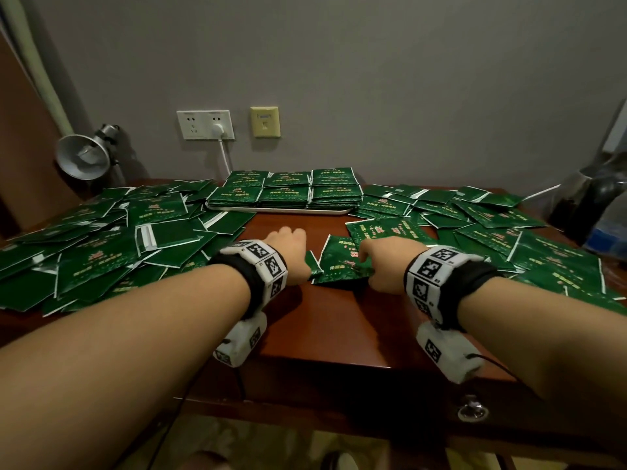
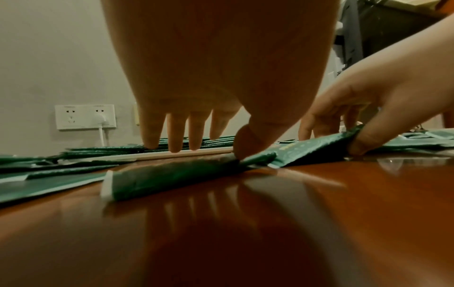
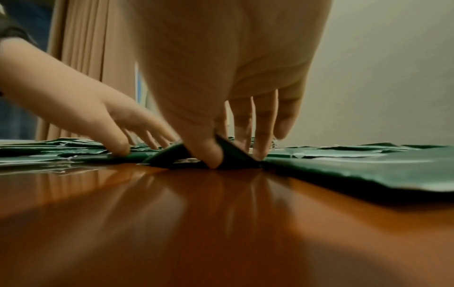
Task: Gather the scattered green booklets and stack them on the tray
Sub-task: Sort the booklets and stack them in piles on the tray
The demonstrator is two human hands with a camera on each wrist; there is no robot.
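A: Head view shows the whole brown table [image 1: 315, 320], and I take the white tray [image 1: 281, 210] as my landmark. On the tray are six neat stacks of green booklets [image 1: 286, 188]. Loose green booklets lie in a heap left of the tray [image 1: 101, 242] and in another heap right of the tray [image 1: 492, 225]. Behind the tray, on the grey wall, are a white socket plate [image 1: 205, 124] with a plug in it and a yellowish plate [image 1: 265, 121]; far left of the tray stands a metal lamp [image 1: 84, 156].

B: And the hands?

A: Both are in front of the tray, palms down, forearms reaching forward. From above, the fingers are mostly hidden.

B: The wrist views help there. In the left wrist view the left hand [image 2: 221, 81] has four fingers straight and a little spread, pointing down toward the tray, and the thumb [image 2: 248, 143] presses on a booklet [image 2: 172, 174] that lies on the wood.

A: And the right hand [image 1: 386, 262]?

B: The right wrist view shows it pinching a bent booklet [image 3: 233, 151] between thumb and fingers; the booklet's near edge is lifted from the table. The left wrist view shows the same pinch from the side. This booklet is in front of the tray, a little to its right.
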